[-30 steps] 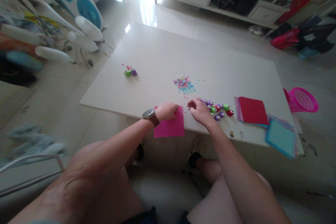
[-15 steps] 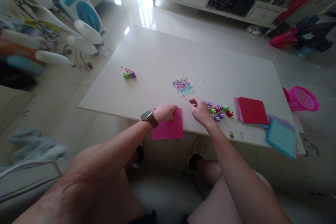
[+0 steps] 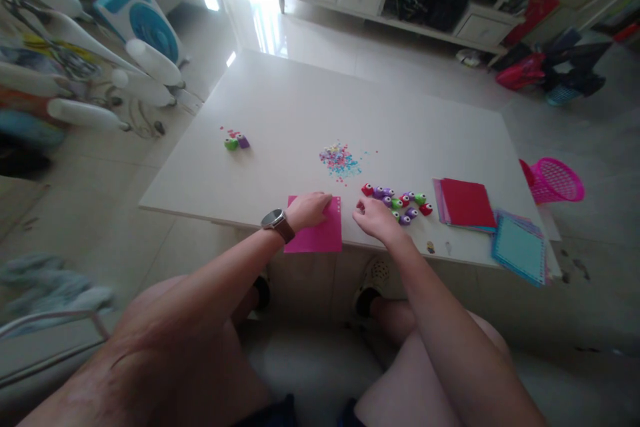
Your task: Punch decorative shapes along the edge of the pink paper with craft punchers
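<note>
Both hands point(image 3: 310, 208) on pink paper point(image 3: 315, 235)

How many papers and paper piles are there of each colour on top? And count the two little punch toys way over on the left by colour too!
pink sheet: 1
red-topped stack: 1
teal-topped stack: 1
green punch: 1
purple punch: 1
Total: 5
</note>
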Demonstrator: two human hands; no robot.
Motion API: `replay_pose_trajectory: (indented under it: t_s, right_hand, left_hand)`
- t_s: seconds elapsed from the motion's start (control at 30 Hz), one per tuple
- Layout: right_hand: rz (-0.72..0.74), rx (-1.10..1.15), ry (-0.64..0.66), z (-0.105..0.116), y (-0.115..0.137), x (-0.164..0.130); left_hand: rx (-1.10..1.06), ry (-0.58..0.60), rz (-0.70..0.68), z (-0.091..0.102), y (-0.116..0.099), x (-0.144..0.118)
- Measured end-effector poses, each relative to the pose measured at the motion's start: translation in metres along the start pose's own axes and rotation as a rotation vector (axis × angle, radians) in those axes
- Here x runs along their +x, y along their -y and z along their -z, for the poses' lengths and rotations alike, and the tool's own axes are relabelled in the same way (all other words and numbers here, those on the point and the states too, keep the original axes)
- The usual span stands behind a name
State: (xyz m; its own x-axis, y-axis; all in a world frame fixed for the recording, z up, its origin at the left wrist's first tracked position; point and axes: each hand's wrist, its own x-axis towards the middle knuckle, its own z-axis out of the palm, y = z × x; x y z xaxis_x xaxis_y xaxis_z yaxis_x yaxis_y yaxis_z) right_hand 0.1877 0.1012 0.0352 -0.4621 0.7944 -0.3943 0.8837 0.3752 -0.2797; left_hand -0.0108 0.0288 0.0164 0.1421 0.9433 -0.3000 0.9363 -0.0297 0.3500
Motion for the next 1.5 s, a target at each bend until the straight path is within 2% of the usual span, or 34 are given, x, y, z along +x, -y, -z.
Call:
replay_pose_trajectory:
  t_s: [0.2,0.37,0.47,0.77,0.9,1.07,1.2,1.5]
  right_hand:
    - [-0.021,-0.022,-0.026,0.003,-0.008,0.007]
    - [0.148,0.189,-0.060,-0.004,-0.001,0.014]
    - [0.154,0.287,-0.057,-0.011,0.002,0.022]
    - [-0.060,0.054,-0.146,-0.014,-0.018,0.027]
    - [-0.033,-0.008,-0.147,-0.012,-0.016,0.020]
    - [0.080,-0.022,-0.044,-0.009,-0.002,0.007]
    - [0.046,-0.058,0.081,-0.005,-0.003,0.004]
    - [-0.052,-0.183,0.139,0.007,-0.025,0.017]
  left_hand:
    - [-0.004,0.019,-0.015,-0.003,0.004,0.001]
    - [-0.040,0.024,-0.028,-0.008,0.012,0.007]
    - [-0.055,0.030,-0.029,-0.009,0.012,0.008]
    - [-0.094,0.047,-0.043,0.001,0.010,-0.009]
    - [-0.040,0.008,-0.065,-0.001,0.004,-0.018]
    - [-0.014,0.018,-0.068,-0.010,-0.002,-0.026]
    - [0.005,0.038,-0.058,-0.010,0.002,-0.029]
    - [-0.025,0.068,-0.040,-0.001,0.007,-0.029]
